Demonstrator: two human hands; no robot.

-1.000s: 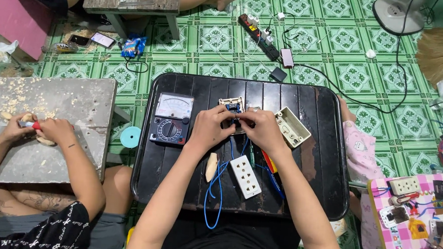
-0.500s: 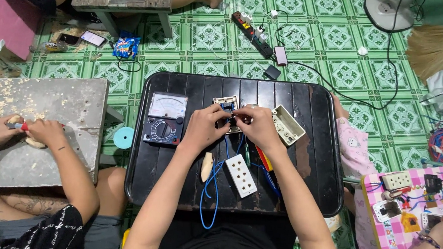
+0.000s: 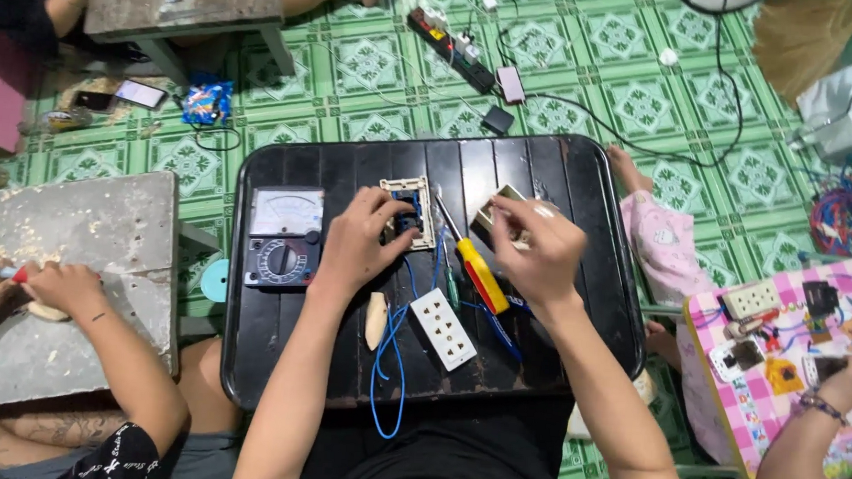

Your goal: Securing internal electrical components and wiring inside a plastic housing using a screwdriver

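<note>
My left hand [image 3: 369, 239] grips a cream switch frame [image 3: 406, 208] with blue wires on a black tray table [image 3: 544, 168]. My right hand [image 3: 538, 249] hovers with curled fingers over a cream wall box [image 3: 492, 210], covering most of it; whether it holds anything is hidden. Between the hands lies a screwdriver with a yellow and red handle [image 3: 479, 272], its tip pointing to the frame. A white socket plate [image 3: 444, 328] and a loop of blue wire [image 3: 389, 367] lie nearer me. An analogue multimeter [image 3: 284, 238] sits at the left.
A person at the left works both hands [image 3: 31, 285] on a grey slab table [image 3: 81, 244]. Another person's hand [image 3: 846, 382] rests on a pink table [image 3: 726, 396] with sockets. A pink-clothed limb [image 3: 660, 245] touches the tray's right edge. A power strip [image 3: 454, 41] lies on the green tiled floor.
My right hand has left the switch frame and moved right onto the cream wall box. My left hand stays on the frame. The screwdriver now lies uncovered.
</note>
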